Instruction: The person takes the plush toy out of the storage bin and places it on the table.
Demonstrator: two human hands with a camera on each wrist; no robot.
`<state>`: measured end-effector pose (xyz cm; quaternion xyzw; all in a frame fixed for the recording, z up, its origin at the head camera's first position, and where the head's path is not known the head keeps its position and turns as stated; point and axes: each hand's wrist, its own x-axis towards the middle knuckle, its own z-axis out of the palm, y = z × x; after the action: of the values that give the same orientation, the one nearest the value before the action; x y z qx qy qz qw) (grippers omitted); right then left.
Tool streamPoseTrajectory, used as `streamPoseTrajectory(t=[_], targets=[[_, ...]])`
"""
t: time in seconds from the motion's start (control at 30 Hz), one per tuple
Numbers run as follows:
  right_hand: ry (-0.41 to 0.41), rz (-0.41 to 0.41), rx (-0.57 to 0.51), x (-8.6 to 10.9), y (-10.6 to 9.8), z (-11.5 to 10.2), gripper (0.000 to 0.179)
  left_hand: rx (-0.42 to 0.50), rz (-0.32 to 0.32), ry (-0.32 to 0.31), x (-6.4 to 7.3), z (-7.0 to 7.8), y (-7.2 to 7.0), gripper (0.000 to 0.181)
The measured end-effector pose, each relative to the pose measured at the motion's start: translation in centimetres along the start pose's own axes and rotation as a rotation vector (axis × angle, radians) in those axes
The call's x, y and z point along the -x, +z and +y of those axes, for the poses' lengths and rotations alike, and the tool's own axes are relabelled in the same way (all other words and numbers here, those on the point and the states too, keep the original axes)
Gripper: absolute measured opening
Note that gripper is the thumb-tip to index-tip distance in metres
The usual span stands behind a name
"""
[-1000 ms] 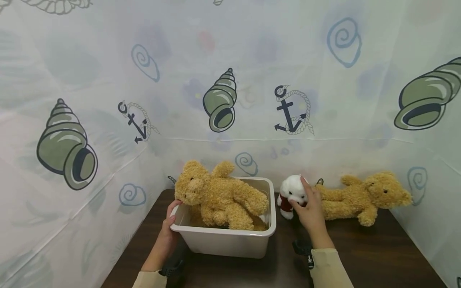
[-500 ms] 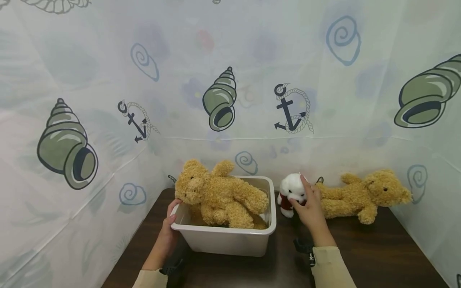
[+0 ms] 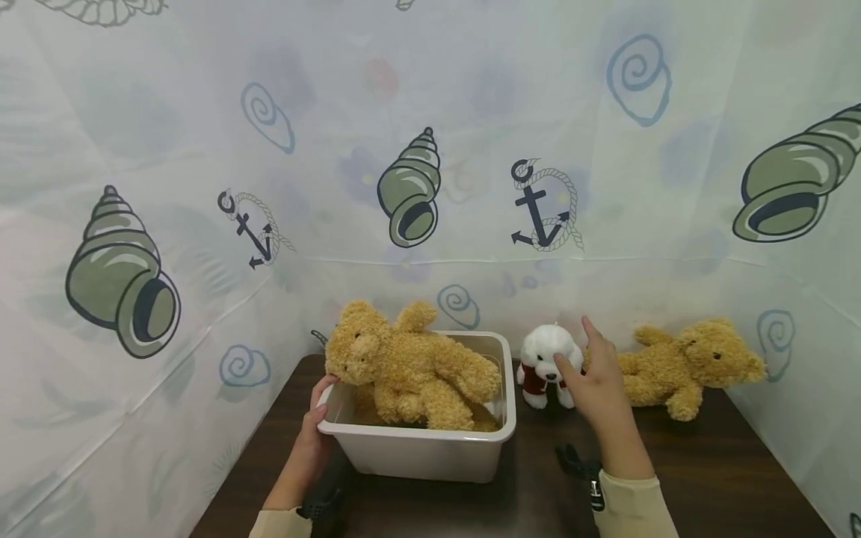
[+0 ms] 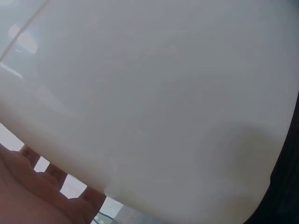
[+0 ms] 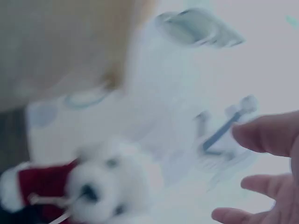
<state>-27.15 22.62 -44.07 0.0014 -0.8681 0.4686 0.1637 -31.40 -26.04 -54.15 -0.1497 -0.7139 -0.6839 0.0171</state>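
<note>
My left hand (image 3: 313, 432) holds the left rim of a white plastic bin (image 3: 430, 453); the left wrist view shows its fingers (image 4: 86, 205) along the bin's edge. Lying across the bin's top is a curly golden teddy bear (image 3: 410, 366), with more golden plush beneath it. To the bin's right stands a white plush dog (image 3: 538, 351) in a red garment, upright on the table. My right hand (image 3: 599, 381) is beside the dog, fingers spread and holding nothing. It partly covers the dog's right side in the head view. In the right wrist view the dog's face (image 5: 88, 191) is blurred.
A second golden teddy bear (image 3: 662, 366) lies on its side at the right, partly behind my right hand. The dark wooden table (image 3: 713, 478) meets a cloth backdrop (image 3: 471, 97) printed with shells and anchors at the back and sides.
My right hand has let go of the white plush dog and moved a little to the right, with fingers spreading. The dog stays standing. My left hand and the bin look unmoved.
</note>
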Motion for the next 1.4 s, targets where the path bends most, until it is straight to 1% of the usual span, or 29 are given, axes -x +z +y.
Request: streamPoseTrajectory(t=[0.1,0.17,0.23,0.3,0.4,0.47,0.53,0.57,0.63,0.7,0.87,1.0,1.13,1.23,1.4], targets=[[-0.033,0.089,-0.065,1.8,-0.6,-3.4,0.081,0.000,-0.009,-0.005,0.1,0.0,0.1,0.055],[-0.086,0.115,-0.123,3.0,-0.3,-5.5,0.077,0.003,-0.007,-0.011,0.3,0.1,0.1,0.055],[-0.145,0.120,-0.197,3.9,0.2,-7.5,0.074,0.005,-0.003,-0.014,0.4,0.2,0.2,0.055],[-0.180,0.104,-0.278,4.3,0.9,-9.5,0.075,0.005,-0.001,-0.012,0.4,0.2,0.2,0.055],[-0.229,0.065,-0.419,4.0,2.3,-12.1,0.076,0.008,-0.004,-0.001,0.0,0.2,0.1,0.054],[-0.250,0.015,-0.506,3.3,3.7,-13.4,0.076,0.012,-0.005,0.003,-0.1,0.2,0.1,0.054],[-0.266,-0.056,-0.591,2.4,5.2,-14.6,0.073,0.015,-0.006,0.005,-0.2,0.2,-0.1,0.054],[-0.267,-0.094,-0.615,2.0,5.9,-15.1,0.071,0.016,-0.003,0.005,-0.3,0.3,-0.1,0.054],[-0.263,-0.156,-0.647,1.2,7.2,-16.0,0.068,0.016,-0.001,0.006,-0.3,0.3,-0.3,0.054],[-0.248,-0.187,-0.653,0.5,8.2,-16.7,0.064,0.015,-0.007,0.005,-0.3,0.3,-0.4,0.054],[-0.220,-0.198,-0.625,-0.8,10.0,-17.9,0.060,0.028,-0.018,-0.002,-0.1,0.1,-0.1,0.053],[-0.206,-0.213,-0.608,-2.0,11.2,-18.9,0.064,0.039,-0.017,-0.002,0.2,0.0,0.1,0.053],[-0.167,-0.233,-0.613,-3.9,12.7,-19.9,0.069,0.043,-0.019,-0.006,0.1,0.2,0.1,0.054],[-0.114,-0.267,-0.662,-5.2,13.8,-20.3,0.068,0.050,-0.021,-0.003,0.0,0.2,0.2,0.053],[-0.049,-0.344,-0.815,-6.4,15.5,-20.0,0.066,0.064,-0.023,0.010,0.2,0.1,0.2,0.052]])
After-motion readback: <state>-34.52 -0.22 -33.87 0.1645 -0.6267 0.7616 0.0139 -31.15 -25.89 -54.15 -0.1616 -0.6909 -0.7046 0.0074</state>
